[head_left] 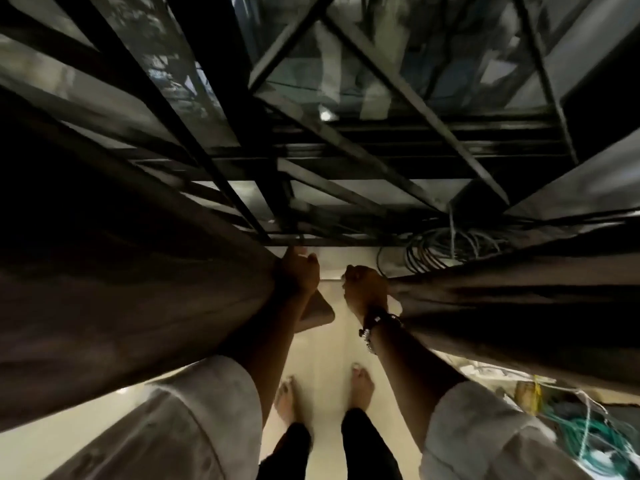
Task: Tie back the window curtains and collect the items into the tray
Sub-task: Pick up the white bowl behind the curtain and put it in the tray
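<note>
Could slip: thick cloth, one fist each, and a fold might slide out and swing back over the window bars (311, 133). Could snag too, with the coil of wires (446, 247) sitting just beside the right curtain (502, 306). No tie or cord in sight, so nothing yet to keep the cloth back.

Left hand (298, 271) clenched round the edge of the left curtain (138, 306), bunched cloth running off to the left of the grip. Right hand (363, 285) clenched round the right curtain, cloth running off to the right. Hands near each other, a gap of floor (329, 341) between. Tray not in view.
</note>
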